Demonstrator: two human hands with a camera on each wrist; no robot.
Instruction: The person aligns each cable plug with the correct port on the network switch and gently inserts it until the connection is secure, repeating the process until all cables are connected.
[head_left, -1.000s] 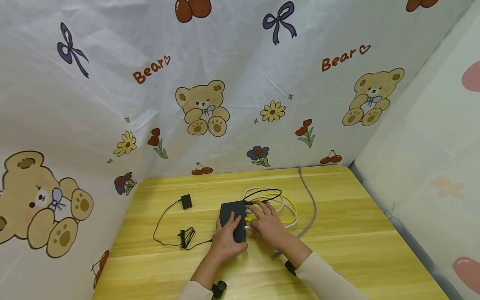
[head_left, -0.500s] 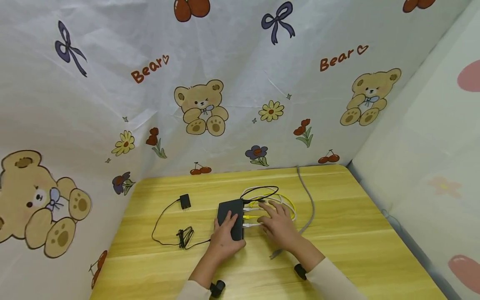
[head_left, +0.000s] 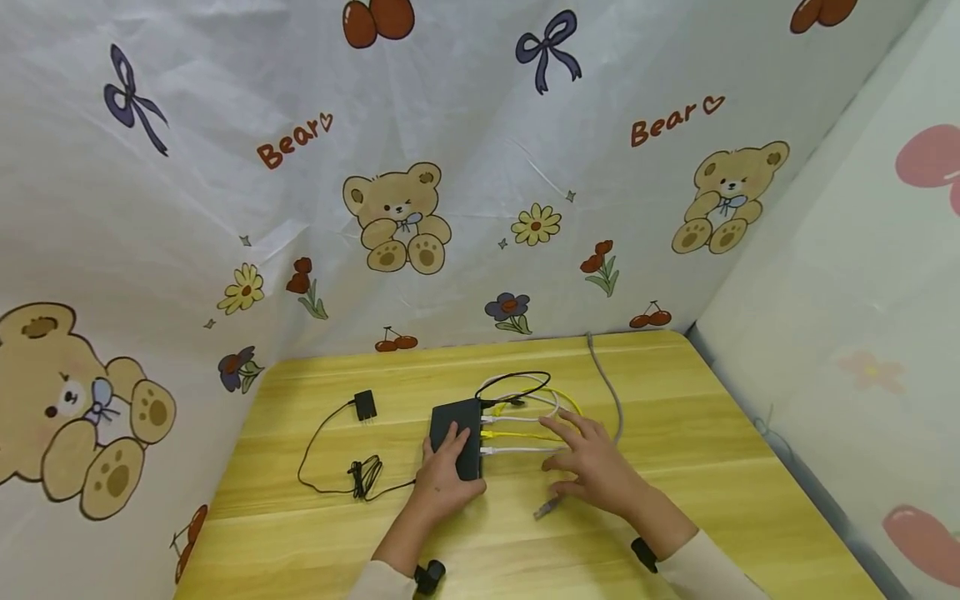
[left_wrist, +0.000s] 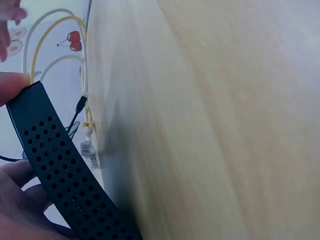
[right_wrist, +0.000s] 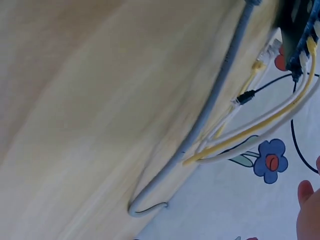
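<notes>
My left hand (head_left: 441, 490) grips a dark network switch (head_left: 456, 412) on the table, fingers over its top and thumb at its near right corner. The left wrist view shows the perforated side of the switch (left_wrist: 60, 165), lifted at an angle between thumb and fingers. White cables (head_left: 517, 451) and a yellow cable (head_left: 510, 435) are plugged into its right side. To the right, my right hand (head_left: 596, 467) hovers over these cables with spread, slightly bent fingers, apparently holding nothing. Below it lies the plug of a grey network cable (head_left: 546, 508).
A black power adapter (head_left: 365, 405) lies at the left, its bundled cord (head_left: 365, 477) running to the switch. A black cable (head_left: 536, 375) loops behind the other cables. The grey cable (right_wrist: 215, 95) stretches to the table's back edge, where a patterned curtain (head_left: 465, 308) hangs.
My right hand has drawn back to the right, away from the plugs, leaving the white and yellow cables in sight at the switch. My left hand has stayed on the switch.
</notes>
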